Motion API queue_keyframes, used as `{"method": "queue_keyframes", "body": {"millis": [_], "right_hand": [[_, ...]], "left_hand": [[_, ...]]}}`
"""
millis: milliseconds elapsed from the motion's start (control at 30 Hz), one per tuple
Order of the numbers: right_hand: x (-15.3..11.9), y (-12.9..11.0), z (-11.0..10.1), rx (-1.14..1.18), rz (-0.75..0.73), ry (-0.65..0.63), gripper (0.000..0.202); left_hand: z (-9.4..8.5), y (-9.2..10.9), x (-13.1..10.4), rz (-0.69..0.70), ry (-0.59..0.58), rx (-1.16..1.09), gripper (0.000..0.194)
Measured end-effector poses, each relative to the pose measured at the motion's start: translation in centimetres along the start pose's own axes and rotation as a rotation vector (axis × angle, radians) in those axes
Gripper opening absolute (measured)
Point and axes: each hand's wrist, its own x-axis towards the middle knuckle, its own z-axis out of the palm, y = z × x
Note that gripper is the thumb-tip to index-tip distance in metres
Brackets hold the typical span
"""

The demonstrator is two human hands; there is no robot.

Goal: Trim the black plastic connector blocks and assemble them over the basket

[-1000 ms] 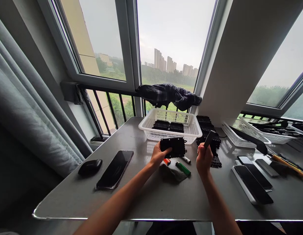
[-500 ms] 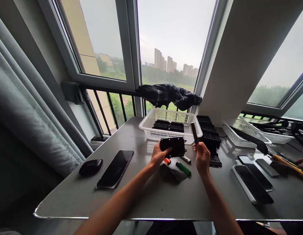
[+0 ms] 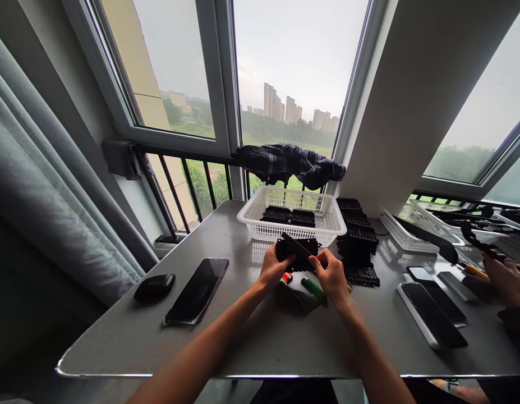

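In the head view, my left hand (image 3: 273, 268) grips a black plastic plate (image 3: 302, 262) with small tabs along its edges, thumb on its face. My right hand (image 3: 330, 275) is closed on a flat dark file-like tool (image 3: 294, 243), which lies slanted across the plate; its exact kind is unclear. A bit of yellow shows beside the right wrist, perhaps the tool's handle. Beneath the hands are an orange-red lighter-like item (image 3: 287, 278), a green lighter (image 3: 313, 287) and a dark cloth (image 3: 291, 297), partly covered.
Behind the hands stands a white basket (image 3: 260, 231) with black plates inside. Stacked black plates (image 3: 357, 241) sit to its right. Phones (image 3: 196, 292) lie left and right (image 3: 434, 317), plus a black mouse-like object (image 3: 154, 287). Another person's hand (image 3: 506, 278) works at far right.
My right hand has moved left, bringing the tool from upright beside the plate to lying across it. The other person's hand has come further into view, holding a dark part.
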Motion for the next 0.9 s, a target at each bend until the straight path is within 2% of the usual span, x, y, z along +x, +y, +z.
{"method": "queue_keyframes", "body": {"millis": [133, 267, 400, 900], "right_hand": [[-0.24, -0.51, 0.09, -0.074, -0.024, 0.01, 0.038], [-0.44, -0.78, 0.13, -0.117, -0.017, 0.051, 0.041], [-0.41, -0.63, 0.23, -0.111, -0.006, 0.113, 0.043], [-0.41, -0.51, 0.26, -0.04, -0.026, 0.159, 0.047]], "left_hand": [[0.15, 0.22, -0.22, -0.006, -0.006, 0.017, 0.032], [0.29, 0.1, -0.4, -0.022, -0.045, 0.02, 0.039], [0.25, -0.41, -0.39, -0.012, -0.072, 0.022, 0.042], [0.26, -0.21, -0.37, -0.002, -0.096, 0.078, 0.033]]}}
